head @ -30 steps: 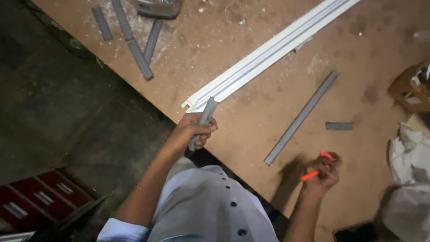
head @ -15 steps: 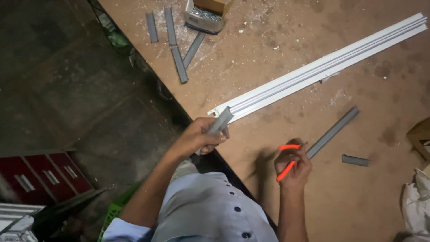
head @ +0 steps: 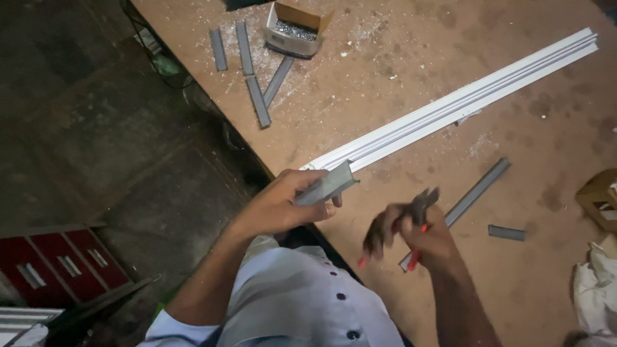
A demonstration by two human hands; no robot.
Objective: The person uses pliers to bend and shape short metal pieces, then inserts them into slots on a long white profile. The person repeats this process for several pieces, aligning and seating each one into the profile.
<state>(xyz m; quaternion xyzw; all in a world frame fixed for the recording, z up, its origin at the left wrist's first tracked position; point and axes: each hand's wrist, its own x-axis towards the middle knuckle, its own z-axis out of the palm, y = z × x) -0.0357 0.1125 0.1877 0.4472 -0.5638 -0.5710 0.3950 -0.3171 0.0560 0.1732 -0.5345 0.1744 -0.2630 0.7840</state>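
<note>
While left hand grips grey channel (right blurred).

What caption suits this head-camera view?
Left hand grips a short grey channel piece; right hand holds red-handled pliers over the workbench.

A small open cardboard box with white sides and brown flaps stands at the far edge of the brown wooden desk, filled with small silvery metal pieces. A second brown cardboard box, only partly in view, sits at the desk's right edge, well apart from the first.
</note>
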